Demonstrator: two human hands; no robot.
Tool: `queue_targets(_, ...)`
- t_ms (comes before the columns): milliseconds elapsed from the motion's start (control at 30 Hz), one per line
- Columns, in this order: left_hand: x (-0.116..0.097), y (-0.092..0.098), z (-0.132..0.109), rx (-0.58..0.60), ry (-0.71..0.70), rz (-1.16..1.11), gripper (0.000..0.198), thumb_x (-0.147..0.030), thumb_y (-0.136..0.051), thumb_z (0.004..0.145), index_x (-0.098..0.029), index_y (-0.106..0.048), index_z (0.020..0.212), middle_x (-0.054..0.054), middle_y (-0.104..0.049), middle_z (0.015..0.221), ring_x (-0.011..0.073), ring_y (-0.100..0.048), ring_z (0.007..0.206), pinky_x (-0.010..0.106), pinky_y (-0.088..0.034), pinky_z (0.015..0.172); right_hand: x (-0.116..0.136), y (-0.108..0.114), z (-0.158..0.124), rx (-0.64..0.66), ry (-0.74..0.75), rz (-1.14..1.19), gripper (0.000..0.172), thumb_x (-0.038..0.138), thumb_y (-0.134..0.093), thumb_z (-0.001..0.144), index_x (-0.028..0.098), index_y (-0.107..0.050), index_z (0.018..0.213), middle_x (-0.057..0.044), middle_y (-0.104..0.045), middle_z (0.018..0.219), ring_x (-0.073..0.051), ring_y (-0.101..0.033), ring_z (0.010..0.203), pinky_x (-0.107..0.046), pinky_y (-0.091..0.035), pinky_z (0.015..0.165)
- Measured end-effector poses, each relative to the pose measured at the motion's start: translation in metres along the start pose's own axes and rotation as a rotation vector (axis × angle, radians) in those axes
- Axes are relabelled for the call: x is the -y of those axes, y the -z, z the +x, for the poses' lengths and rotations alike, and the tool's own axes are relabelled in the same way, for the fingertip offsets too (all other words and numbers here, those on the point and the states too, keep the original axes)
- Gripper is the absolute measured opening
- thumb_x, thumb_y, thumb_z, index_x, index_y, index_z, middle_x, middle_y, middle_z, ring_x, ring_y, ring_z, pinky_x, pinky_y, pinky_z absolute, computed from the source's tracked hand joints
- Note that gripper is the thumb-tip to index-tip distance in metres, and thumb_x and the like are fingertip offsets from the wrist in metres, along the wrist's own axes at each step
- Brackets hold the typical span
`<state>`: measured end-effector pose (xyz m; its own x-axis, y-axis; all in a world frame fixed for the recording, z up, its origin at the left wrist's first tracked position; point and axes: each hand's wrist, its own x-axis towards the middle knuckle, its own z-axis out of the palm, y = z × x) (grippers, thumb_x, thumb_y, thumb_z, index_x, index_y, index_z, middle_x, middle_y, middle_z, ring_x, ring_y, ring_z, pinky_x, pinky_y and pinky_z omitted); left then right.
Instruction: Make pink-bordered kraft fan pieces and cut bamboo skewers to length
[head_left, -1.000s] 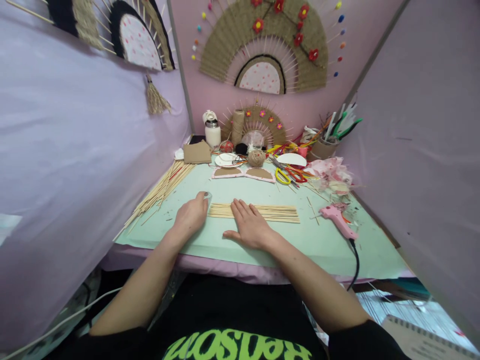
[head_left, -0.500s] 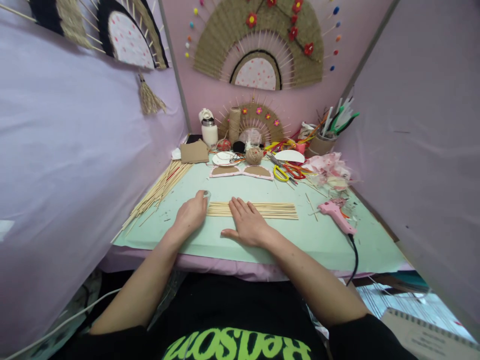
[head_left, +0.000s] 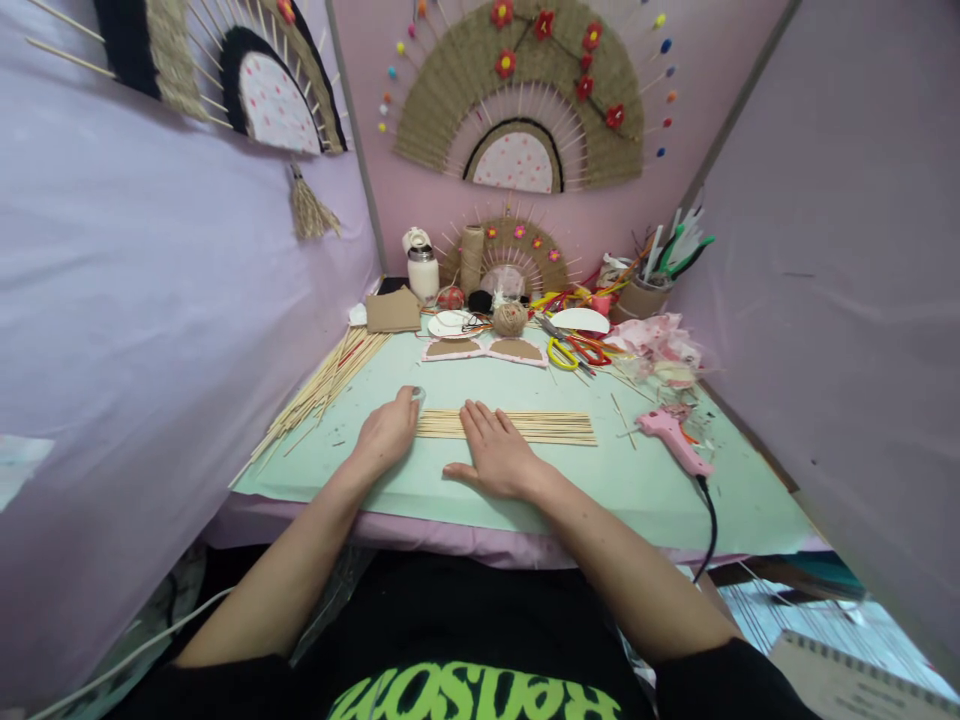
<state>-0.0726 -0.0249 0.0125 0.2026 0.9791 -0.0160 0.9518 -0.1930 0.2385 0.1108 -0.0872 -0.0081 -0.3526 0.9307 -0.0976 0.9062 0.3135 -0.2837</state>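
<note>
Lying sideways across the pale green covered desk (head_left: 465, 385), a flat row of thin, straight, tan wooden sticks (head_left: 559, 428) stretches in front of the person, its long axis running left to right, roughly parallel to the desk's near edge. The right hand (head_left: 496, 458) rests palm down on this row, a little left of its middle, its fingers extended and nearly together, pointing away from the body and so crossing the sticks rather than following them. Its thumb juts out to the left, on the near side of the row. The left hand (head_left: 386, 432) is the nearer one to the left end, placed just beside it, with its fingers curled closed around a small, clear, rounded object (head_left: 419, 394), possibly a roll of tape; whether that object touches the stick ends cannot be told. From the left fingers, the row leads off to the right, passes under the right hand and runs on uncovered to its far end. Beyond that end lie a few loose short sticks (head_left: 622, 420), then a pink glue gun (head_left: 677, 440) with a black cord. Well to the left, a slanting heap of long tan sticks (head_left: 322, 385) lies apart from the row.
</note>
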Motion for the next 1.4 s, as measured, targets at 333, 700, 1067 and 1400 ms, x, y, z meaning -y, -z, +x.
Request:
queue_targets(333, -0.002, 0.000, 0.000, 0.000, 0.007, 0.032, 0.044, -0.035, -0.020, 0.095, -0.017, -0.042, 0.129, 0.016, -0.068, 0.106, 0.0272, -0.065, 0.096, 0.036, -0.044, 0.081, -0.001, 0.000, 0.000, -0.007, 0.009, 0.009, 0.097, 0.074, -0.018, 0.081, 0.005, -0.010, 0.148, -0.013, -0.004, 0.155, -0.025, 0.002, 0.144, -0.043, -0.003, 0.115)
queue_targets(700, -0.006, -0.002, 0.000, 0.004, 0.037, 0.103, 0.045, -0.034, -0.018, 0.095, -0.015, -0.041, 0.129, 0.017, -0.069, 0.100, 0.0296, -0.066, 0.090, 0.038, -0.045, 0.074, 0.000, 0.001, 0.001, 0.015, -0.002, 0.019, 0.099, 0.075, -0.018, 0.080, 0.003, -0.010, 0.148, -0.014, -0.003, 0.155, -0.026, 0.002, 0.144, -0.042, -0.002, 0.115)
queue_targets(1067, 0.003, -0.003, 0.001, -0.023, 0.022, 0.030, 0.043, -0.035, -0.020, 0.095, -0.018, -0.042, 0.128, 0.015, -0.068, 0.103, 0.0281, -0.065, 0.094, 0.036, -0.045, 0.077, 0.001, 0.001, 0.001, 0.006, 0.000, 0.011, 0.098, 0.074, -0.019, 0.081, 0.002, -0.011, 0.148, -0.014, -0.005, 0.155, -0.025, 0.002, 0.144, -0.041, -0.002, 0.115)
queue_targets(1400, 0.000, -0.002, -0.002, -0.004, 0.029, 0.098, 0.044, -0.033, -0.018, 0.094, -0.016, -0.042, 0.127, 0.016, -0.070, 0.095, 0.0297, -0.066, 0.087, 0.037, -0.045, 0.072, 0.000, 0.000, 0.000, 0.004, 0.009, 0.008, 0.098, 0.074, -0.019, 0.081, 0.002, -0.011, 0.148, -0.014, -0.004, 0.155, -0.025, 0.001, 0.144, -0.041, -0.001, 0.115)
